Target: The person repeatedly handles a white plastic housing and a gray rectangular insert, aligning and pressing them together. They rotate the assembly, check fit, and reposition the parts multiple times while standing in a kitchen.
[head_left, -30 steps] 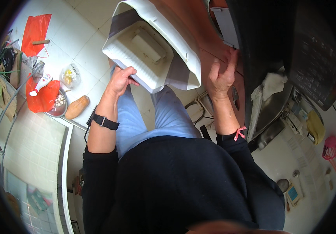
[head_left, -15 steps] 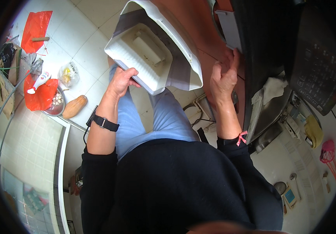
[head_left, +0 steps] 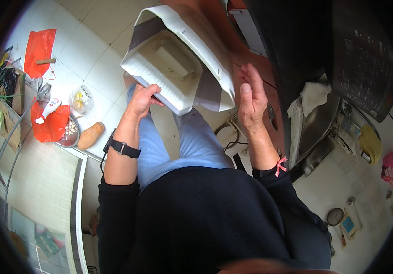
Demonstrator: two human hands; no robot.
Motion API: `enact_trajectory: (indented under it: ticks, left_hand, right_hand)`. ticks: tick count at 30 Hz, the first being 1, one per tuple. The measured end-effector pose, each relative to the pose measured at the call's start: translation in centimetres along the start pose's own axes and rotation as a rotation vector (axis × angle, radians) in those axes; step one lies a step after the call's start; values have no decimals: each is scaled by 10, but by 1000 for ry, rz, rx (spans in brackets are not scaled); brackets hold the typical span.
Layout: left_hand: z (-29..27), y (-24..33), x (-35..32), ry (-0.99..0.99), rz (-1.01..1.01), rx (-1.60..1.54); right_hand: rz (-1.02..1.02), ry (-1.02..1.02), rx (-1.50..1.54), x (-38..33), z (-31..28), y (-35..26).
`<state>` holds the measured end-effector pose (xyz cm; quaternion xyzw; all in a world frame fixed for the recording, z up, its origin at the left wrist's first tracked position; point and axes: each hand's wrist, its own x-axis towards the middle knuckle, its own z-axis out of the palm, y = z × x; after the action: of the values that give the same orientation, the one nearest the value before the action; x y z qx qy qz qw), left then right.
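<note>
So the right hand (head_left: pixel 251 98) has come off the white plastic tray (head_left: pixel 171 68) since half a second ago. It was pressed against the tray's right edge, now it hangs just beside it with the fingers open and flat, holding nothing. The tray has also tipped a bit more, so you look straight into its hollow inside.

The left hand (head_left: pixel 142 99) has the only grip on it: fingers curled tight around the lower left rim, thumb on top. The tray sits up in the air over the person's knees, in front of the blue trousers (head_left: pixel 192 146), tilted with its open side facing the camera. It's smooth, hard-looking moulded plastic, white with a brownish-grey panel down the side, rounded corners and a raised rectangular block in the middle of the well.

There's open room on the left, where pale square floor tiles (head_left: pixel 98 59) run out to a red plastic bag (head_left: pixel 39 50), a crinkly clear bag (head_left: pixel 80 99) and a smooth tan gourd (head_left: pixel 90 136) lying beside a metal bowl (head_left: pixel 68 137). It's tighter on the right: a reddish-brown wooden edge (head_left: pixel 260 68) sits close behind the free hand, with a shiny steel basin (head_left: pixel 317 125) further over. There's a black watch (head_left: pixel 122 148) on the left wrist and a pink tie (head_left: pixel 281 165) at the right cuff.
</note>
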<state>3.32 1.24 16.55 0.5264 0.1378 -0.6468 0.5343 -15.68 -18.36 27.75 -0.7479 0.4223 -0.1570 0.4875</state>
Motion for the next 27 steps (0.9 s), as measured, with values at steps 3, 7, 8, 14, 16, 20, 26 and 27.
enact_trajectory:
  ticks: [3,7,8,14,16,20,26,27]
  left_hand:
    - [16,8,-4,-19,80,6]
    - [44,27,-10,-33,92,45]
    - [53,30,-13,-26,104,44]
    - [85,53,-25,-61,85,103]
    - [88,58,-25,-52,86,135]
    - [94,58,-22,-4,60,192]
    - [99,55,-8,62,-37,227]
    - [97,56,-6,59,-50,216]
  right_hand:
    - [13,-90,-14,-4,-6,3]
    - [70,-19,170,-5,-11,9]
    - [51,40,212,-4,-11,12]
    - [76,177,242,-11,-14,27]
    - [84,225,239,-12,-11,32]
    - [252,296,233,-17,-10,31]
    - [569,246,98,-11,-12,13]
    - [652,220,208,-8,-10,10]
